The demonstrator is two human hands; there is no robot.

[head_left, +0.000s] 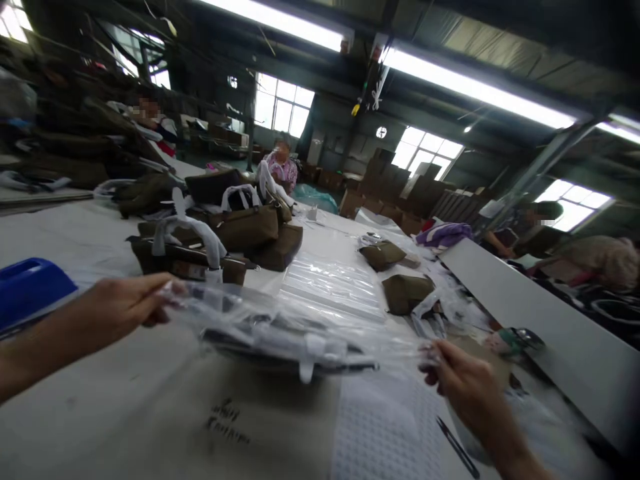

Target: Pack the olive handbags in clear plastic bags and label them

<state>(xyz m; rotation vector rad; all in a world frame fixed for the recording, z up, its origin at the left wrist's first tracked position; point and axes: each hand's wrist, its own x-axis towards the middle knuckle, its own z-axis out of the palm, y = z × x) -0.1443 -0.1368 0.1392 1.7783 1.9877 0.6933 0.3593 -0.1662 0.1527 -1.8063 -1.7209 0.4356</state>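
A clear plastic bag (230,303) is stretched between my two hands above the table. My left hand (125,300) pinches one end of its edge, fingers closed. The other end is gripped by my right hand (457,373), its fingers also closed. Inside or behind the plastic sits a dark bag (280,353) with a white-wrapped handle; blur hides its exact outline. Beneath it lies a brown board (270,427) with handwriting, beside a printed sheet (385,427).
Olive bags (250,230) with wrapped handles crowd the back left. Flat plastic bags (333,283) lie mid-table. A blue container (35,290) is at left, thread snips (457,447) at lower right. Several people are farther off.
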